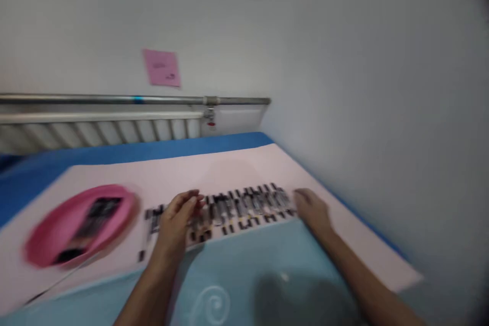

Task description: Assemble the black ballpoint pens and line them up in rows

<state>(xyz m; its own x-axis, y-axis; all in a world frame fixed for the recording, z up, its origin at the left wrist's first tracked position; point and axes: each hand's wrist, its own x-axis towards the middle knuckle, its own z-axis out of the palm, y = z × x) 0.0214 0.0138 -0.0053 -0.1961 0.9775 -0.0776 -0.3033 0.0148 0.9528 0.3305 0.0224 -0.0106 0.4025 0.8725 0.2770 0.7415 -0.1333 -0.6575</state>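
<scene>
A row of slim clear tubes with black ends lies side by side on a pale pink sheet; blur hides their exact kind. Over the left part of the row is my left hand, its fingers loosely bent and the thumb apart from them, with nothing visible between. A few tubes lie to its left, and others are partly hidden behind it. My right hand is at the right end of the row, close beside the last tubes. Motion smears its fingers, so their grip does not show.
At left, a pink basin holds a bundle of black-ended tubes. A thin pale stick with a dark tip lies before it. Light blue cloth covers the near side. A wall rises right; a radiator stands behind.
</scene>
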